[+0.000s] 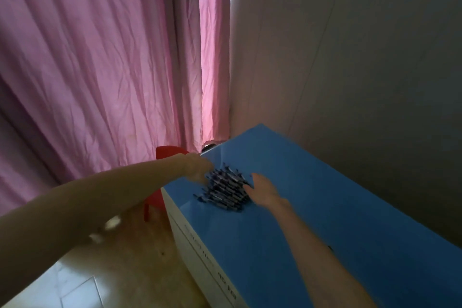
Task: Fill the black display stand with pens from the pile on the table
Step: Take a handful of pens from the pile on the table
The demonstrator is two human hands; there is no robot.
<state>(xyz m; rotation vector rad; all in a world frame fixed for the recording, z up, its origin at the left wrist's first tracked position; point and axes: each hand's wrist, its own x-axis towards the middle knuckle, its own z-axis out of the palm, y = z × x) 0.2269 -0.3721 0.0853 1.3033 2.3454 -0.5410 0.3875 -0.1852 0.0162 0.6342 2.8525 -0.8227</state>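
Hands: right hand (262, 191) spread flat at pile's 3 o'clock; left hand (197, 167) at 9, fingers blurred, can't tell grip. Pens (226, 189) heaped on blue table (312, 207). Stand unseen. I judge gathering step; next: pinch a pen.

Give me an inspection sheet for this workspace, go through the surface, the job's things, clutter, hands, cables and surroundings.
Surface: blue table cover, creased, over a white table.
Job's things: pile of pens on the cover; black display stand not seen.
Clutter: nothing seen.
Hands: left hand at the pile's left edge, blurred, grip unclear; right hand flat, fingers straight, at the pile's right edge.
Cables: nothing seen.
Surroundings: pink curtain, red chair partly hidden, grey wall, wooden floor.
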